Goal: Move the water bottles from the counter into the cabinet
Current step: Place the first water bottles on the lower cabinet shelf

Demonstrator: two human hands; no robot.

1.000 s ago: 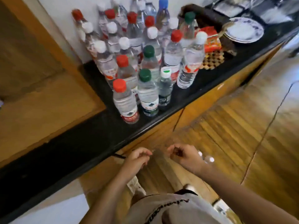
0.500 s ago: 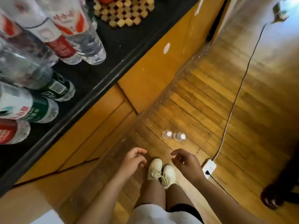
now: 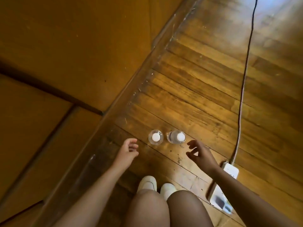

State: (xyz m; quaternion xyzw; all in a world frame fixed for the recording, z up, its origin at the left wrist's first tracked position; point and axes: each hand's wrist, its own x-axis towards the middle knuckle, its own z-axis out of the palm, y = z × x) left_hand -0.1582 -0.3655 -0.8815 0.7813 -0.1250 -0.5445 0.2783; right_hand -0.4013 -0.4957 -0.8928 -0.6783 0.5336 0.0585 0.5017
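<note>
Far left: orange-brown cabinet front (image 3: 54, 59), panel seams running diagonally, base meeting the wooden floor (image 3: 188, 89) along a dusty edge.

Left hand (image 3: 128, 151) low over floor, palm-side down, fingers loosely curled and spread, holding nothing; near but not touching the left bottle.

Two clear water bottles upright on the floorboards, seen from above, white caps showing. Left bottle (image 3: 155, 137) and right bottle (image 3: 176, 137) side by side, just beside each other; contact between them uncertain. Both on floor just out from cabinet base, neither on counter nor inside cabinet.

Below, centre: two bare knees and two white shoes (image 3: 155, 185), toes toward the bottles.

Right hand (image 3: 199, 153) in shadow, fingers parted and bent, thumb apart, empty; fingertips close to the right bottle, a gap visible between.

Right of that: white power strip (image 3: 230, 171) on floor, dark cord (image 3: 246, 71) running from it up toward top edge. Flat white-edged object (image 3: 218, 201) lying near right forearm, blurred, identity unclear.
</note>
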